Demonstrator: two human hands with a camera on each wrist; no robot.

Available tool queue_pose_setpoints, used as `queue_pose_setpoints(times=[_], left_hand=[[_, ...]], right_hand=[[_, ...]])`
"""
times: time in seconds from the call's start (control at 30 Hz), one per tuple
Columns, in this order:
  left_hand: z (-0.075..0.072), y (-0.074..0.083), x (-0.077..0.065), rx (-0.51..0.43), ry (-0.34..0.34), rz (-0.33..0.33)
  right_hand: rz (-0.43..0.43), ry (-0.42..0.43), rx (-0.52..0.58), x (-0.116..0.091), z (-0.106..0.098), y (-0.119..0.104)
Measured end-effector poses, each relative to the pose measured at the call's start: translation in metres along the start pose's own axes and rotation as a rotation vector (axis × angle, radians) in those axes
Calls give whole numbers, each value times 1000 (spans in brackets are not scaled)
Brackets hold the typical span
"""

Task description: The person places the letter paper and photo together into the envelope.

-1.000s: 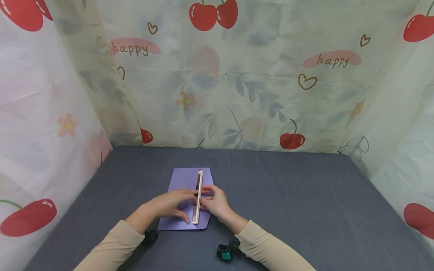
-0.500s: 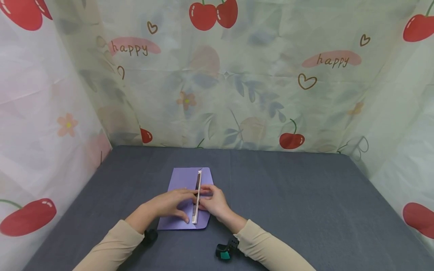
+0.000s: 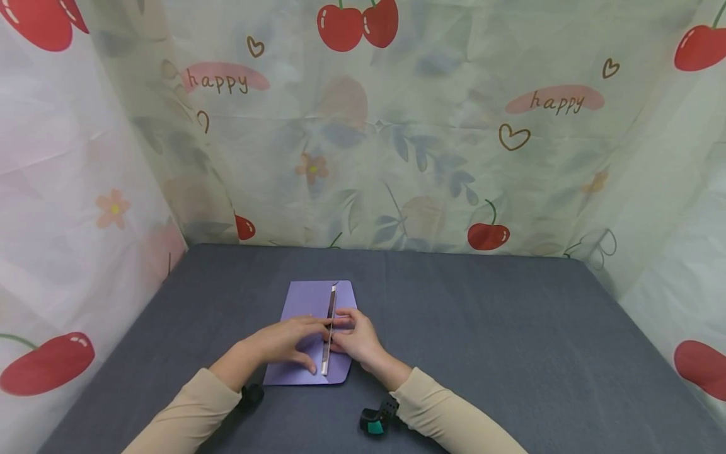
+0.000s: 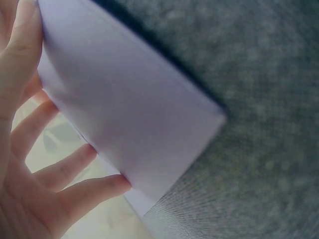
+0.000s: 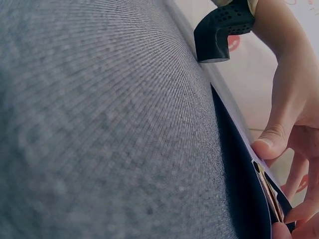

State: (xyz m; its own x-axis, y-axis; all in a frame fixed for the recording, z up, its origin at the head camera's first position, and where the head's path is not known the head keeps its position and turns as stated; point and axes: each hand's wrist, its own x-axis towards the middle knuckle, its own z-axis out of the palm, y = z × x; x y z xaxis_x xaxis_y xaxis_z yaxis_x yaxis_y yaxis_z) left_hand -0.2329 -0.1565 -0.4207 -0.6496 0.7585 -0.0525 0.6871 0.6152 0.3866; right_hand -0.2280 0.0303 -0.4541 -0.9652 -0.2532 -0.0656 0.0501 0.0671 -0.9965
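A purple envelope [image 3: 305, 296] lies on the table, its rounded flap [image 3: 346, 290] folded out to the right. At the opening shows the thin edge of a card [image 3: 325, 367] with white ends, most of it hidden inside the envelope. My left hand [image 3: 286, 340] rests on the envelope body with its fingers spread, thumb toward the near side and fingertips at the opening. In the left wrist view, the fingertips meet the edge of the purple paper. My right hand [image 3: 360, 340] pinches the card's edge from the flap side, its fingertips close to those of the left.
Dark grey cloth [image 3: 482, 347] covers the table. A black wrist device [image 3: 374, 421] with a teal patch sits under the right wrist, and another black device [image 3: 251, 397] under the left. A printed curtain [image 3: 425, 126] hangs behind and along both sides.
The visible strip of the card has grown narrower as it slides left into the envelope. My right fingertips shift slightly left; my left hand stays in place.
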Motion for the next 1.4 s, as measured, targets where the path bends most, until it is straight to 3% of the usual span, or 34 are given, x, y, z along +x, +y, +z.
queue_pose_setpoints(times=[1.4], left_hand=[[2, -2, 0, 38, 13, 26]], right_hand=[[24, -65, 3, 2, -1, -1]])
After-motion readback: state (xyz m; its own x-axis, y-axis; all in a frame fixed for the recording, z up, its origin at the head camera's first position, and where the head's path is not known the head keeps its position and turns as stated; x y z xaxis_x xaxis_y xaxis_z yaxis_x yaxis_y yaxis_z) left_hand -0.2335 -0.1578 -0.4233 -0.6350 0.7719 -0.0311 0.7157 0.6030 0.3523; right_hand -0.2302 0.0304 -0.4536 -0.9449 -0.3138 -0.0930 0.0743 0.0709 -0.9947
